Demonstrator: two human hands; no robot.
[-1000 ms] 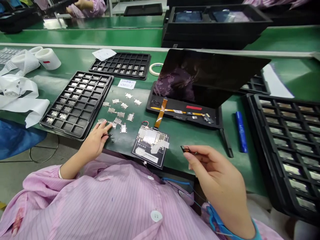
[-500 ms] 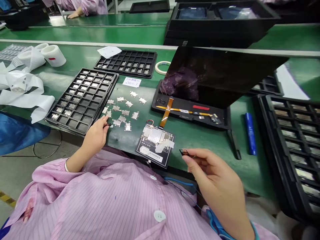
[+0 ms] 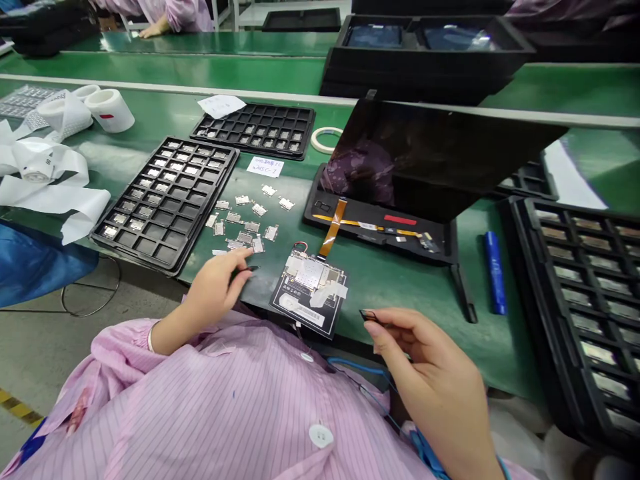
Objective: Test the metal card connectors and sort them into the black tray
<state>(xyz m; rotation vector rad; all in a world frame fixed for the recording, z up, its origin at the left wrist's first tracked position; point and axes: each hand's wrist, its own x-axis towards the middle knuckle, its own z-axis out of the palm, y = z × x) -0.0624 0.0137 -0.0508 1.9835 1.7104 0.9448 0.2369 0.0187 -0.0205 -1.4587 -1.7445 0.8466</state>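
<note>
My left hand (image 3: 215, 283), fingers closed, pinches a small dark thin piece (image 3: 254, 267) just below a scatter of small silver metal parts (image 3: 245, 237). What kind of piece it is, I cannot make out. Between finger and thumb, my right hand (image 3: 425, 363) grips a small black frame-like piece (image 3: 369, 315) near the table's front edge. Between both hands lies a circuit board (image 3: 310, 280) on a black backing, with a strip of pale tape over part of it. An orange flat cable (image 3: 333, 230) joins its upper edge to a black case holding a raised dark screen (image 3: 430, 157).
A black compartment tray (image 3: 167, 200) partly filled with silver parts stands left, another tray (image 3: 255, 127) behind it. A handwritten label (image 3: 265, 167) lies between. White rolls (image 3: 110, 110) are far left. A blue marker (image 3: 495, 273) and stacked trays (image 3: 520, 280) stand right.
My left hand has moved right and slightly toward me, away from the left edge of the silver parts, with the dark piece in its fingers. My right hand keeps its grip, nearly in place.
</note>
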